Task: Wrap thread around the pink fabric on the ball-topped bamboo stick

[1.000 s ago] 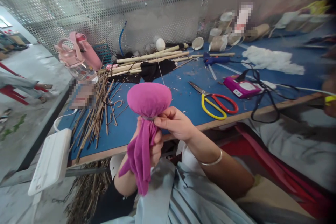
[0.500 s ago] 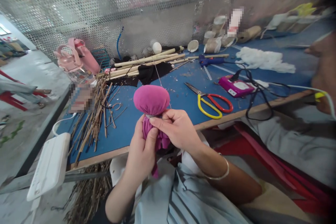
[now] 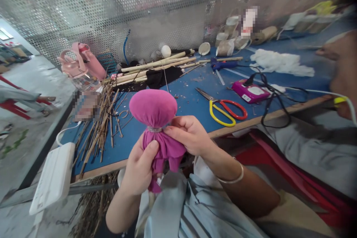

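A magenta cloth bundle (image 3: 153,107), with a rounded smooth top and gathered folds below, is held up in front of me. Grey thread (image 3: 155,129) is wound round its neck. My left hand (image 3: 141,163) is closed around the gathered cloth under the neck, thumb in front. At the right side of the neck, the fingers of my right hand (image 3: 189,134) pinch together at the thread and cloth; exactly what sits between the fingertips is hidden. A thin strand runs up behind the bundle toward the sticks.
On the blue table (image 3: 192,100) lie scissors (image 3: 220,109), a purple power socket (image 3: 251,92) with black cable, a blue glue gun (image 3: 223,64), pale sticks (image 3: 161,65) and brown twigs (image 3: 102,122). A white power strip (image 3: 52,178) hangs at left. Another person's hand (image 3: 334,50) is at right.
The bundle has shifted left and tilted, showing more of its wound neck. My left hand has moved down and left; my right hand has slid from the neck's front to its right side.
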